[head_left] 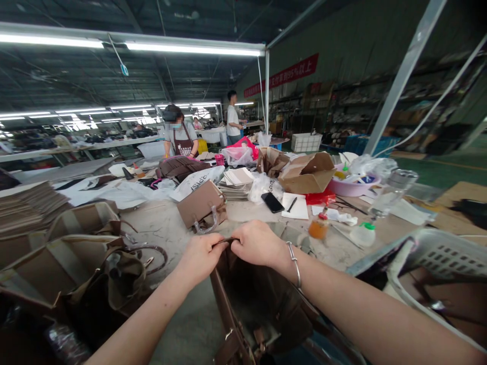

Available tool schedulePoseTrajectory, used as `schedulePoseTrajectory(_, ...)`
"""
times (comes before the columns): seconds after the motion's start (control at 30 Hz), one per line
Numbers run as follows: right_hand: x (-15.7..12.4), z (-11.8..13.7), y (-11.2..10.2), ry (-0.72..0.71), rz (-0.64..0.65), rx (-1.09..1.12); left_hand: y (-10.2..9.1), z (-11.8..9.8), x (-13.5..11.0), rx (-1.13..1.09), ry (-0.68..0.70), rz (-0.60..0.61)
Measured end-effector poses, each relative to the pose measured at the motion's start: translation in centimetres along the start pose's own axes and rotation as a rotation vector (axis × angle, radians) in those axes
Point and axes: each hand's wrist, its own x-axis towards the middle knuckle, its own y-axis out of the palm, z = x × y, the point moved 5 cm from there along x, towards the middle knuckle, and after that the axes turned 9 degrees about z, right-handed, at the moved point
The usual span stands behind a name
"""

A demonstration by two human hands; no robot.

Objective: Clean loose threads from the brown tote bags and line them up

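A dark brown handbag (258, 309) stands open-mouthed in front of me at the table's near edge. Both my hands pinch its far top rim, side by side. My left hand (200, 256) is closed on the rim at the left. My right hand (258, 244), with a metal bangle on the wrist, is closed on the same rim just to the right. A thin dark strap or edge runs between the two hands. Buckles and straps of the handbag show lower down.
Several brown handbags (76, 253) pile at my left, another (201, 205) lies ahead. A black phone (272, 202), notepad with pen (294, 205), glue bottles (318, 226), a pink basin (352, 186) and a white plastic basket (437, 253) sit to the right. A person in an apron (180, 137) works across the table.
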Motion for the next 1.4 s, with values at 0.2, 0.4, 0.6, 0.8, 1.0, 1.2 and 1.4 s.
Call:
schedulePoseTrajectory(0.2,-1.2,-1.7,-0.2,-0.112,0.161,0.741,-0.4,0.5,-0.1,-0.047,0.04,0.085)
schedulePoseTrajectory(0.4,-4.0,-6.7,2.8,0.172,-0.066,1.668,-1.2,-0.6,-0.4,-0.159,0.138,0.282)
schedulePoseTrajectory(0.6,-5.2,-8.1,6.7,0.361,-0.181,1.807,-1.2,-2.3,0.9,-0.037,0.1,0.299)
schedulePoseTrajectory(0.8,-4.8,-11.6,5.5,0.39,-0.141,1.132,-0.2,-2.3,1.7,0.132,0.034,0.217)
schedulePoseTrajectory(1.0,-6.0,-17.3,7.9,0.424,-0.07,0.676,0.1,-1.0,1.0,0.211,0.002,0.215)
schedulePoseTrajectory(1.2,-6.1,-15.2,12.0,0.248,0.17,0.39,0.2,-1.7,1.1,0.066,0.104,0.242)
schedulePoseTrajectory(1.4,-7.5,-15.8,13.1,0.288,0.102,0.142,0.6,-2.2,1.9,0.083,0.078,0.222)
